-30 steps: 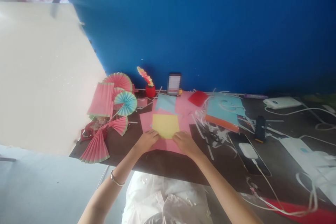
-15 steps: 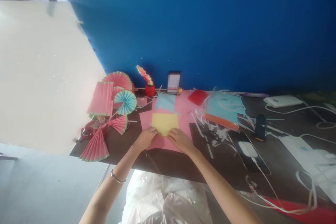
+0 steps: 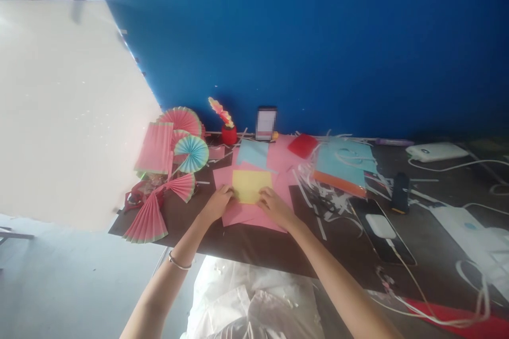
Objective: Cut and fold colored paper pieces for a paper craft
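Observation:
A rectangular sheet of yellow paper [image 3: 252, 184] lies on top of pink paper sheets [image 3: 254, 216] on the dark table. At the yellow paper's left edge, my left hand [image 3: 218, 203] has its fingers bent and closed on the edge. My right hand [image 3: 277, 208] grips the lower right edge with thumb and fingers drawn together. Under the fingertips, the exact contact is hard to see. Just behind the yellow sheet rests a light blue paper [image 3: 254, 153].
Pleated paper fans [image 3: 191, 153] crowd the left side. Behind stand a red pot [image 3: 229, 135] and a small pixelated panel [image 3: 266, 123]. To the right are blue paper [image 3: 342, 156], white paper strips [image 3: 338, 202], a phone [image 3: 369, 238] and cables. A blue wall [image 3: 302, 47] rises behind.
My left hand has moved from the yellow paper's lower left corner up along its left edge. The right hand has shifted slightly, staying at the lower right. The view has moved a little.

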Tool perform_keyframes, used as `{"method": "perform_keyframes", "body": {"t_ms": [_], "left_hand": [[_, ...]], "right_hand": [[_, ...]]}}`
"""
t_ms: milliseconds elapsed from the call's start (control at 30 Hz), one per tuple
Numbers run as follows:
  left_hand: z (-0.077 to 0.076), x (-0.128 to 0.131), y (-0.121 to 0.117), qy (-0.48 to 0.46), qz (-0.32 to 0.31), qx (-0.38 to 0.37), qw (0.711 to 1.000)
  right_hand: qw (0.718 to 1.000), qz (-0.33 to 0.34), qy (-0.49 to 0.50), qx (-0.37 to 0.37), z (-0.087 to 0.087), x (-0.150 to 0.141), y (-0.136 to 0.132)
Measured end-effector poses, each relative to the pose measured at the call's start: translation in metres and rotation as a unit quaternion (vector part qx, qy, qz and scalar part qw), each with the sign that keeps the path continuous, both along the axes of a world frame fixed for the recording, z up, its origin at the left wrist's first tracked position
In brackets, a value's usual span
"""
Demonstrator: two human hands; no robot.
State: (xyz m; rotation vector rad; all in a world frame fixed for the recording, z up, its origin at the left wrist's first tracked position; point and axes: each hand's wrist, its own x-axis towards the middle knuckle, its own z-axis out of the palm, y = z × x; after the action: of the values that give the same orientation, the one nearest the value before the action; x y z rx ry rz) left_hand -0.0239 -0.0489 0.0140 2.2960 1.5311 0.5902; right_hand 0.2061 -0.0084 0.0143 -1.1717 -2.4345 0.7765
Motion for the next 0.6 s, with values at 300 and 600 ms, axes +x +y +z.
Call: {"method": "perform_keyframes", "body": {"t_ms": [300,600], "left_hand": [[0.001,0.0022,0.0041,-0.013,0.043,-0.042,0.998],[0.0026,0.0066,0.0039,0.016,0.067,-0.05,0.996]], "right_hand": [[0.999,-0.025,-0.023,0.003,-0.0053,0.0027,0.0057],[0.999,-0.015,-0.034,0.021,-0.0022,0.001,0.0082]]}}
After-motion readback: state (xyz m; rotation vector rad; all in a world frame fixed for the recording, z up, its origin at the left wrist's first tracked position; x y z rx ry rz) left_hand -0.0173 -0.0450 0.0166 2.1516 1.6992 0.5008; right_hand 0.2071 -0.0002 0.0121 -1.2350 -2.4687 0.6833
